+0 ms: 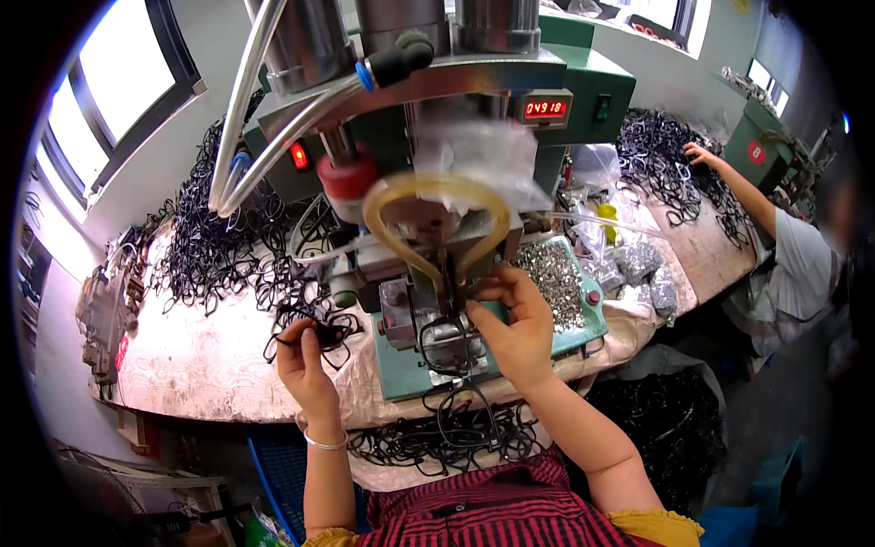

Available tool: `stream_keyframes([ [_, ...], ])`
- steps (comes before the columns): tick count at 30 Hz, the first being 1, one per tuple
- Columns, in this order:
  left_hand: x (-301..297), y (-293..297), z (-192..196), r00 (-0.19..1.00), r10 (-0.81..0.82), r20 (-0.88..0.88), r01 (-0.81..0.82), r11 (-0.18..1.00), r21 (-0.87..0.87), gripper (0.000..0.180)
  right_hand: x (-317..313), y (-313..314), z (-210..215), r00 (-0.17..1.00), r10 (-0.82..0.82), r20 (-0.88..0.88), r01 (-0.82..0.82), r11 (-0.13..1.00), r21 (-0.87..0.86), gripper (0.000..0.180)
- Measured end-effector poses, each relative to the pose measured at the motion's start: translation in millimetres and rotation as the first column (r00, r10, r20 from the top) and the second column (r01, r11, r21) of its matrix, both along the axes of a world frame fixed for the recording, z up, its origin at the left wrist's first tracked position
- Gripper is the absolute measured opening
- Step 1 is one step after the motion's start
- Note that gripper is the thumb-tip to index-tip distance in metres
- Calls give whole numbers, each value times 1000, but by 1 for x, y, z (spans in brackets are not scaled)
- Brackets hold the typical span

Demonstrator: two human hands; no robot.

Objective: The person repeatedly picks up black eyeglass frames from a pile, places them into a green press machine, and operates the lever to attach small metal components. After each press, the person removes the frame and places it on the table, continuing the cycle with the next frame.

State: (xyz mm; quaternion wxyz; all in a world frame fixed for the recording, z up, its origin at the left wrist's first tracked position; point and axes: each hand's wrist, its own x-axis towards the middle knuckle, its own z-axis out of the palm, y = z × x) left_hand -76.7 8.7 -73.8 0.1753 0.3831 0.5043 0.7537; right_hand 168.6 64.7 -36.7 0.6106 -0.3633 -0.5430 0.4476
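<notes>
Black plastic spectacle-type frames heaped in a dense tangle (200, 223) on the pale worktable (196, 365), far left. Next, at the near end of the heap, the person's left hand (308, 369), silver bangle (325, 444) at the wrist: thumb and fingers together, pinched on a thin black frame (321, 335). Centre, a green-and-steel press (401, 365) with a red collar (349, 175) and a looped yellowish tube (497, 214). Under the loop, a single black glasses frame (444, 369) sits at the press head. Right hand (519, 333) just beside it, thumb and forefinger at its right side; whether they close on it, I cannot tell. Further right, small silvery metal pieces (551, 283) fill a green tray (597, 321). Far right, a co-worker's hand (700, 155) reaches into another black heap (652, 150).
</notes>
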Motion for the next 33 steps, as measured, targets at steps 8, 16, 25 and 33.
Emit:
stream_keyframes([
  [8, 57, -25, 110, 845, -29, -534, 313, 837, 449, 7, -7, -24, 43, 985, 129, -113, -132, 991, -21, 47],
  [16, 72, 2, 81, 326, -180, -928, 605, 794, 59, 23, 88, 31, -42, 323, -482, 814, 287, 870, 401, 25],
  [25, 73, -12, 70, 368, -212, -905, 538, 843, 21, 24, 93, 37, -54, 513, -527, 678, 271, 849, 454, 15],
  [33, 14, -73, 41, 710, 441, -549, -434, 888, 152, 13, 112, 19, -67, 911, -392, -127, 362, 909, -206, 17],
])
